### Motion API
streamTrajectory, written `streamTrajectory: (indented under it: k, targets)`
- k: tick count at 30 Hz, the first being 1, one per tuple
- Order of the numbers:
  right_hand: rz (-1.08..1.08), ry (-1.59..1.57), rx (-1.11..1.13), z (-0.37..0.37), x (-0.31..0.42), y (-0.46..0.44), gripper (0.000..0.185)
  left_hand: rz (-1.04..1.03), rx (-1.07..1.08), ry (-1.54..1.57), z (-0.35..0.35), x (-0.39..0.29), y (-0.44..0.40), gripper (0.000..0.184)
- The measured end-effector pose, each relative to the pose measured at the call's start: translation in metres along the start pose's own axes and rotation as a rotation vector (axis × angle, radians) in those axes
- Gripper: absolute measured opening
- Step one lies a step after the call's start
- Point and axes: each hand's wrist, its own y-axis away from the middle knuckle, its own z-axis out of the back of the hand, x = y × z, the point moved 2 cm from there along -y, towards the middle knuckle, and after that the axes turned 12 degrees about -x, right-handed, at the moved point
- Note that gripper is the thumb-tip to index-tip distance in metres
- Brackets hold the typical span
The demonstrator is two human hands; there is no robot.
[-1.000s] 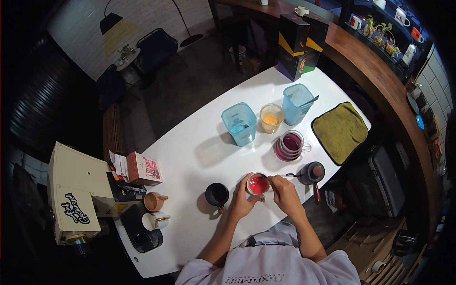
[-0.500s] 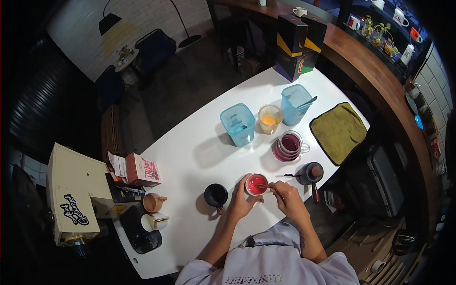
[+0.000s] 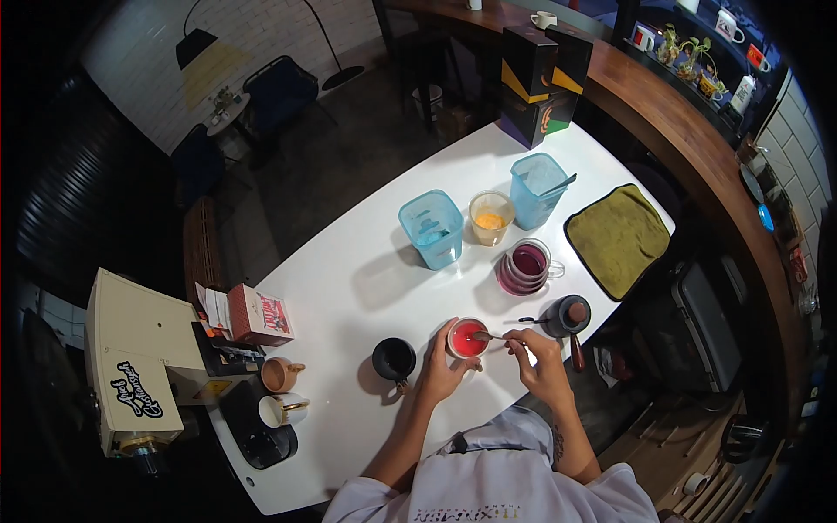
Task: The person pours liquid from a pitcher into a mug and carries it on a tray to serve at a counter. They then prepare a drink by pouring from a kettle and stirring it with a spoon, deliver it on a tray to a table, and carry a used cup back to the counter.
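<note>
A small light-coloured cup (image 3: 468,338) with red liquid in it stands near the table's front edge. My left hand (image 3: 444,373) is wrapped round the cup's left and near side. Between the fingers of my right hand (image 3: 538,356) is the handle of a spoon (image 3: 493,337), whose bowl dips into the red liquid at the cup's right side. Left of my left hand sits a black cup (image 3: 394,358). A dark portafilter (image 3: 567,316) with a wooden handle lies right of my right hand, and a glass server (image 3: 527,267) of purple liquid stands behind the cup.
Two blue plastic containers (image 3: 432,228) flank a cup of orange-yellow contents (image 3: 491,218) farther back. An olive cloth (image 3: 618,241) lies at the right edge, with black boxes (image 3: 538,84) at the far corner. On the left are a cream grinder (image 3: 139,357), two mugs (image 3: 280,375) and a red-white box (image 3: 261,315).
My right hand has shifted slightly right with the spoon, which now lies lower and farther across the cup's rim. My left hand stays on the cup.
</note>
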Motion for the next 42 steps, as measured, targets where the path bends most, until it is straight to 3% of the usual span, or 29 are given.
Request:
streamTrajectory:
  k: [2,5,12,23,42]
  targets:
    - [0.0,-0.004,-0.024,0.002,-0.005,0.001,0.016,0.003,0.0,0.016,0.0,0.002,0.0,0.089]
    - [-0.267,-0.369,-0.238,0.002,-0.024,0.003,0.018,-0.001,0.004,0.024,0.0,0.001,0.0,0.088]
    - [-0.43,-0.769,-0.448,0.019,-0.051,-0.008,0.018,-0.021,0.011,-0.002,0.001,-0.001,0.0,0.086]
    - [-0.491,-0.694,-0.474,0.012,-0.062,-0.021,0.018,0.011,-0.003,0.044,-0.001,0.007,0.001,0.087]
    - [-0.466,-0.629,-0.329,-0.007,-0.07,-0.046,0.019,0.004,0.001,0.008,0.0,0.007,0.0,0.091]
